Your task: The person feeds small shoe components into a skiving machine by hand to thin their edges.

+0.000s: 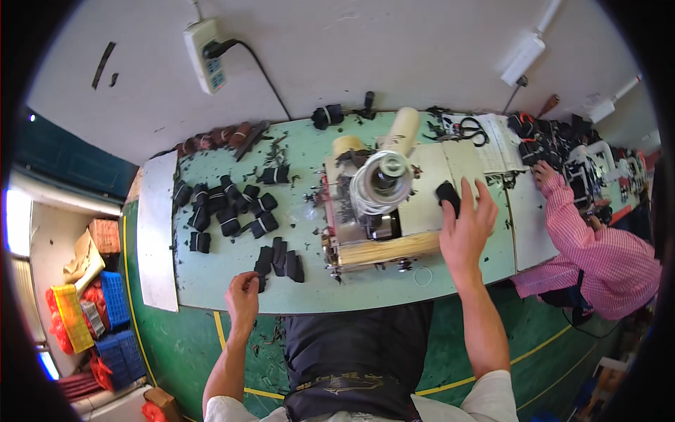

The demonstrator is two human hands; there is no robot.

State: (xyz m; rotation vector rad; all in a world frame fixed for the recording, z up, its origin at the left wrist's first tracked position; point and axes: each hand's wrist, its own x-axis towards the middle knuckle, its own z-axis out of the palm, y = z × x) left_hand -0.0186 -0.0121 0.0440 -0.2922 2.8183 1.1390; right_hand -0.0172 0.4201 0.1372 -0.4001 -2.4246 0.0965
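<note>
My left hand is at the table's front edge, its fingers curled and pinched at the near end of a black fabric strip. Several more black strips lie just to its right. My right hand is over the right end of the machine, fingers spread. Between its thumb and forefinger is a small black fabric piece; the fingers do not look closed around it. In the middle of the table stands the machine, with a wooden bar along its front and a white coil around its upright part.
Several tied black bundles lie left of the machine, with brown bundles behind. Scissors rest at the back right. A co-worker in a pink checked top works at the right. A power strip hangs on the wall.
</note>
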